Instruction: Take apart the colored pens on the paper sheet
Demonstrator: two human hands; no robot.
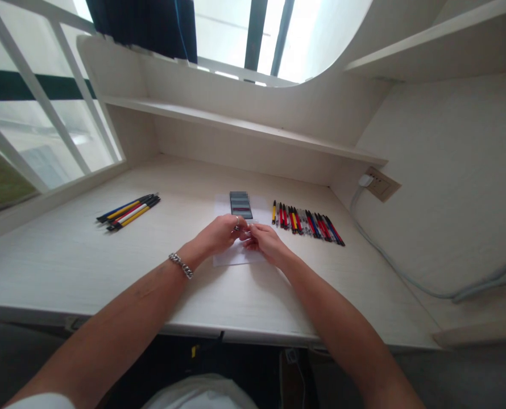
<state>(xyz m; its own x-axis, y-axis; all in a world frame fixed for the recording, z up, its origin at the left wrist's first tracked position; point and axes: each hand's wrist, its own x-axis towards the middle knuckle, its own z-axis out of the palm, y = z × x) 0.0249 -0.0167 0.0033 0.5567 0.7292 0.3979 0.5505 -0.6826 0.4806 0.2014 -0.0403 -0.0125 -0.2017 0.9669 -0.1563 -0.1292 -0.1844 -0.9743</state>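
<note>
Left hand (217, 235), right hand (266, 244), over white paper (231, 257), grey striped pack (241, 204)

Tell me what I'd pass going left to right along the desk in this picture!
bunch of pens → left hand → right hand → row of colored pens

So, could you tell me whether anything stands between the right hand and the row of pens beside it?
Nothing visible does: the right hand is over the paper, and the row of pens lies just past the paper's right edge.
</note>
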